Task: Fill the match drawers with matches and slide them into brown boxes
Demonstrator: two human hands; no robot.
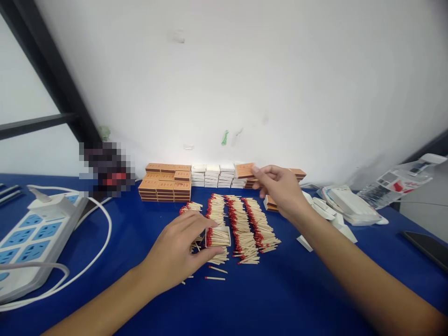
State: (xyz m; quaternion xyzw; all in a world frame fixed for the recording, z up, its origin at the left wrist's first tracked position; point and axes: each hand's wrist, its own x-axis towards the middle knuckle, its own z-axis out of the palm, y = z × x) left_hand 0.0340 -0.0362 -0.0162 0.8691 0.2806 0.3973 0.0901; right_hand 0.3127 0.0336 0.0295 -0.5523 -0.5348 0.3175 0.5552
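My left hand (185, 240) is closed around a small white matchbox tray (229, 237) filled with red-tipped matches, thumb on the near side and fingers on the far side. Under and beside it lie long rows of loose matches (241, 228) with red heads. My right hand (276, 186) pinches an orange matchbox cover (244, 170) by its right end, at the back near the wall. Whether that cover is raised or resting on the boxes below, I cannot tell. Next to it stand stacks of white trays (212, 176).
Orange matchboxes (164, 183) are stacked at the back left. A power strip (38, 233) with white cables lies on the left. Folded white pieces (325, 212), a plastic bottle (395, 182) and a dark phone-like slab (425, 247) occupy the right of the blue table (266, 298).
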